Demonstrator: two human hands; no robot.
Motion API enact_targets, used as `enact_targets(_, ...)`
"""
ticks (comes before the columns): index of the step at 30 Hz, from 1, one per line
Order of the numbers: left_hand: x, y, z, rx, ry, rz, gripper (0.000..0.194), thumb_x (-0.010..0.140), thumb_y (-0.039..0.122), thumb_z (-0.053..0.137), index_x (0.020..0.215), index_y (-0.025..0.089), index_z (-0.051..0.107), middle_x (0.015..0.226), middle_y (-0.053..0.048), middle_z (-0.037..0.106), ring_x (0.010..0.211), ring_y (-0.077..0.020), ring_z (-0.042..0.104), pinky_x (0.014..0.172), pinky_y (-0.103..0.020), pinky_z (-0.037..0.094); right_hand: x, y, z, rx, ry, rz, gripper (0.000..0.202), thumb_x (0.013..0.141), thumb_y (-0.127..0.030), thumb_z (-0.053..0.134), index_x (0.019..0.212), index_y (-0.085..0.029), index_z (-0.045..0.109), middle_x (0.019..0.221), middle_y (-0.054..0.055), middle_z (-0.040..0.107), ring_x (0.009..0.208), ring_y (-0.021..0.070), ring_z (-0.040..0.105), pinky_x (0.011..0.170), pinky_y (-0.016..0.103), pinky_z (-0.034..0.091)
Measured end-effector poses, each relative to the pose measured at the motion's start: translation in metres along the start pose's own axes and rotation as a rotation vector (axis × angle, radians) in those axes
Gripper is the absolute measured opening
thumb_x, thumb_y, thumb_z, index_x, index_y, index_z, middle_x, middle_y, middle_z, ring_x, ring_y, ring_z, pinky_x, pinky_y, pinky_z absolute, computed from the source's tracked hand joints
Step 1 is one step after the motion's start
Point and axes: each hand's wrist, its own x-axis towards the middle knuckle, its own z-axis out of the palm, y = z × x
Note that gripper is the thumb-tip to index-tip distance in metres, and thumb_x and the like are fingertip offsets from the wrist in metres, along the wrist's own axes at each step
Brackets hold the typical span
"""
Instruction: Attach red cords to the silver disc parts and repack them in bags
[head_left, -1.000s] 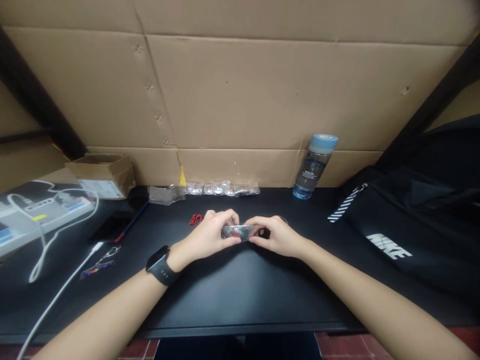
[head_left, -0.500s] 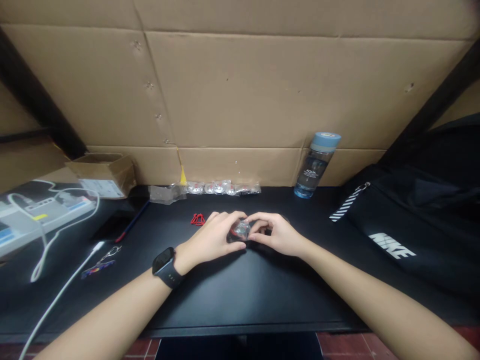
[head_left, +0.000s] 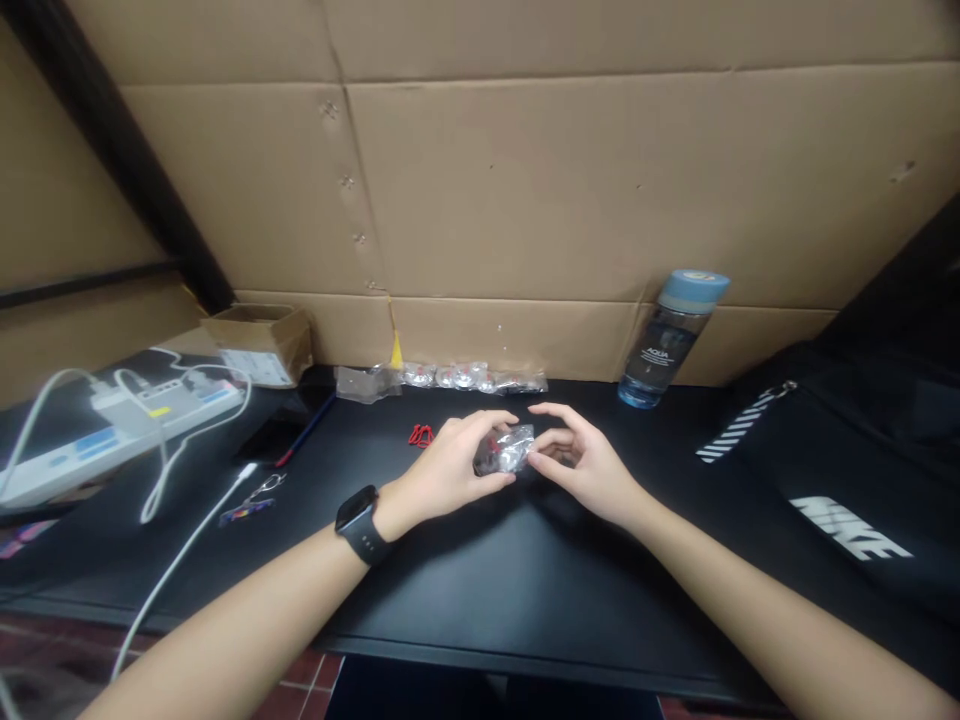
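A small clear plastic packet (head_left: 516, 450) with something silvery and a bit of red inside is between my hands, above the black tabletop. My left hand (head_left: 469, 455), with a dark watch on its wrist, curls around the packet from the left, its thumb below and fingers behind. My right hand (head_left: 581, 462) is at the packet's right end. Its thumb tip meets the edge there, while the index finger is lifted away and the other fingers are bent. Several red loops (head_left: 421, 435) lie on the table just beyond my left hand.
A row of clear packets (head_left: 461, 376) lies along the cardboard wall. A blue-lidded water bottle (head_left: 670, 340) stands behind on the right, near a black bag (head_left: 847, 470). On the left are a power strip (head_left: 127, 430), a phone (head_left: 277, 435), a keyring (head_left: 255, 500), a white cable and a cardboard box (head_left: 262, 345).
The view has swung left, so things appear farther right. My right index finger has lifted off the packet, and the packet shows more between the hands.
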Motion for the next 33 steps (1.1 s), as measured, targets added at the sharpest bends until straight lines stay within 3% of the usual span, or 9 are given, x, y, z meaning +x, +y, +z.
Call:
enact_targets(4, -0.001, 0.006, -0.013, 0.051, -0.014, 0.001, 0.064, 0.086, 0.040, 0.082, 0.141, 0.029, 0.052, 0.142, -0.008, 0.065, 0.127, -0.0305, 0.063, 0.109, -0.046, 0.045, -0.003, -0.003, 0.000, -0.068, -0.038, -0.046, 0.050, 0.095, -0.034, 0.068, 0.140, -0.027, 0.048, 0.096, 0.004, 0.074, 0.083, 0.0201, 0.071, 0.081, 0.038, 0.059)
enact_targets(9, 0.002, 0.005, -0.020, 0.087, 0.023, 0.003, 0.051, 0.087, 0.041, 0.081, 0.131, 0.028, 0.059, 0.134, -0.005, 0.069, 0.121, -0.0280, 0.066, 0.107, -0.043, 0.045, -0.003, 0.001, -0.003, -0.172, -0.074, -0.079, 0.056, 0.094, -0.028, 0.066, 0.146, -0.027, 0.044, 0.096, 0.003, 0.072, 0.075, 0.0169, 0.067, 0.072, 0.033, 0.057)
enact_targets(24, 0.004, -0.017, -0.014, 0.170, -0.036, -0.024, 0.045, 0.085, 0.032, 0.083, 0.125, 0.030, 0.061, 0.124, -0.003, 0.074, 0.111, -0.0271, 0.068, 0.102, -0.044, 0.041, 0.001, 0.007, -0.008, -0.233, -0.002, -0.069, 0.061, 0.091, -0.026, 0.065, 0.147, -0.027, 0.042, 0.099, 0.004, 0.072, 0.073, 0.0162, 0.065, 0.064, 0.029, 0.055)
enact_targets(30, 0.010, -0.045, -0.031, 0.271, 0.002, -0.060, 0.029, 0.084, 0.039, 0.082, 0.083, 0.021, 0.060, 0.113, -0.004, 0.075, 0.109, -0.0267, 0.066, 0.101, -0.040, 0.039, 0.003, 0.009, -0.009, -0.199, -0.008, -0.071, 0.045, 0.092, -0.028, 0.065, 0.135, -0.025, 0.053, 0.093, 0.003, 0.072, 0.073, 0.0162, 0.065, 0.068, 0.031, 0.055)
enact_targets(33, 0.022, -0.072, -0.049, 0.419, -0.002, -0.170, 0.021, 0.087, 0.037, 0.077, 0.085, 0.022, 0.063, 0.107, -0.003, 0.075, 0.109, -0.0263, 0.065, 0.100, -0.039, 0.036, 0.003, 0.011, -0.009, -0.175, -0.013, -0.069, 0.040, 0.091, -0.028, 0.066, 0.130, -0.023, 0.057, 0.090, 0.002, 0.072, 0.073, 0.0163, 0.064, 0.070, 0.031, 0.055)
